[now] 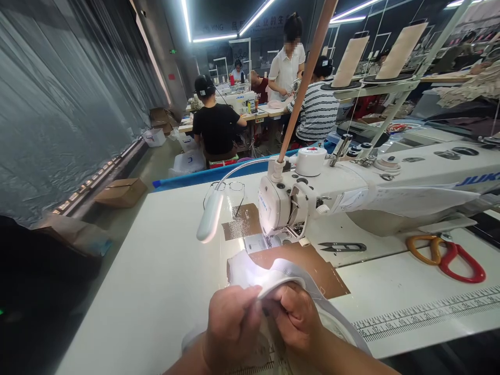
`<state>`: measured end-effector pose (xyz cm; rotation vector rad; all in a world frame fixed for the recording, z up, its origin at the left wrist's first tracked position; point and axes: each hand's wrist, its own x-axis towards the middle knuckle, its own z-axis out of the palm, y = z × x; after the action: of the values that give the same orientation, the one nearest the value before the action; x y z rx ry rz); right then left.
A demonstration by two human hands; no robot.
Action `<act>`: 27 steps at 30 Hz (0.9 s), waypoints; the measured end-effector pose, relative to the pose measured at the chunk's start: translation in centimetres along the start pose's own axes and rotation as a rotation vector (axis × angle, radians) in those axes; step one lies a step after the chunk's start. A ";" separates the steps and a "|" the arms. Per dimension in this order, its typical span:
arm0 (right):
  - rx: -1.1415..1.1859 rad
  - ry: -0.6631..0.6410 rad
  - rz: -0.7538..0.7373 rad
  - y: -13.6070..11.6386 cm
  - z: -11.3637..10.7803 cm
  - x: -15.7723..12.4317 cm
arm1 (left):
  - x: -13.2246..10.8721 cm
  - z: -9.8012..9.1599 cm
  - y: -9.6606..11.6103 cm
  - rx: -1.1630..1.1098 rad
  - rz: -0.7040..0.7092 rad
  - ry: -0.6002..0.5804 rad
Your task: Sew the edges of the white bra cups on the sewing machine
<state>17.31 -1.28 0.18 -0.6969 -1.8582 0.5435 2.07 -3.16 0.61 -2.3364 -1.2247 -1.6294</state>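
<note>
White cloth: we see it [242,270] on our side of the sewing machine [275,205], just before its needle end, gathered up in both hands, with folds hanging toward us.
Left hand: ours [234,323] pinches the cloth's thick rim between thumb and fingers.
Right hand: ours [296,315] has its fingers curled in, gripping the same rim a little further along.
Handling: we judge it light and soft, floppy in the single layers, firmer at the rim; not fragile, though loose folds could slide on a smooth top.
Hold: we would take it by the rim, which looks thick enough to pinch, and leave the thin panel free.
Cloth texture: smooth and matte to our eye, its rim rounded and bent into an arc; we cannot tell the fibre.
Brown sheet: flat, smooth-looking and square-cornered [312,268], on our side of the sewing machine.
Tools: dark, slim snips [344,247] and scissors [463,264] with orange and red loop handles, both right of the sewing machine's needle end.
Lamp: rounded, pale, on a ribbed bendy neck [210,216], left of the sewing machine.
</note>
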 end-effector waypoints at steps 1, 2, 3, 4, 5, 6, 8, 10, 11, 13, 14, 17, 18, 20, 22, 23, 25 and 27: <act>0.001 0.005 -0.003 -0.1 0.0 0.1 | 0.0 0.0 0.0 0.000 -0.009 0.003; 0.001 0.009 -0.002 -0.1 0.0 0.2 | -0.1 0.0 0.0 -0.001 -0.015 0.004; -0.001 0.013 0.001 -0.2 0.0 0.2 | -0.1 0.0 0.0 -0.002 -0.019 0.005; -0.004 0.015 0.004 -0.2 0.0 0.3 | -0.2 0.1 -0.1 -0.001 -0.021 0.010; -0.008 0.019 0.008 -0.3 0.0 0.3 | -0.3 0.1 -0.1 0.000 -0.023 0.015; -0.009 0.020 0.012 -0.3 0.0 0.4 | -0.4 0.1 -0.1 0.002 -0.025 0.021; 0.000 0.023 0.015 -0.4 0.0 0.4 | -0.5 0.2 -0.2 -0.005 -0.027 0.028; 0.005 0.030 0.018 -0.5 0.0 0.5 | -0.5 0.3 -0.1 -0.014 -0.024 0.025; 0.003 0.034 0.019 -0.5 0.0 0.5 | -0.4 0.3 -0.1 -0.019 -0.020 0.020; -0.007 0.034 0.025 -0.5 -0.1 0.5 | -0.3 0.3 -0.1 -0.031 -0.009 0.010; -0.015 0.030 0.027 -0.5 -0.1 0.5 | -0.2 0.2 -0.1 -0.032 -0.001 0.008; -0.025 0.010 0.025 -0.4 -0.1 0.5 | -0.1 0.1 -0.1 -0.026 0.023 0.007; -0.026 0.008 0.023 -0.4 -0.1 0.5 | -0.1 0.1 -0.2 -0.026 0.030 0.006; -0.022 0.009 0.021 -0.4 -0.1 0.5 | -0.1 0.1 -0.2 -0.034 0.033 0.003; -0.017 0.016 0.027 -0.3 -0.1 0.5 | -0.2 0.0 -0.2 -0.038 0.031 -0.005; -0.012 0.016 0.029 -0.3 0.0 0.5 | -0.3 0.0 -0.2 -0.036 0.033 -0.009; 0.007 0.011 0.028 -0.3 0.0 0.4 | -0.3 0.0 -0.2 -0.029 0.034 -0.009; 0.034 0.006 0.018 -0.4 -0.1 0.4 | -0.3 0.0 -0.2 -0.024 0.032 -0.002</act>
<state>17.21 -1.25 0.76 -0.6928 -1.8346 0.5826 1.96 -3.20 0.29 -2.3599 -1.1687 -1.6412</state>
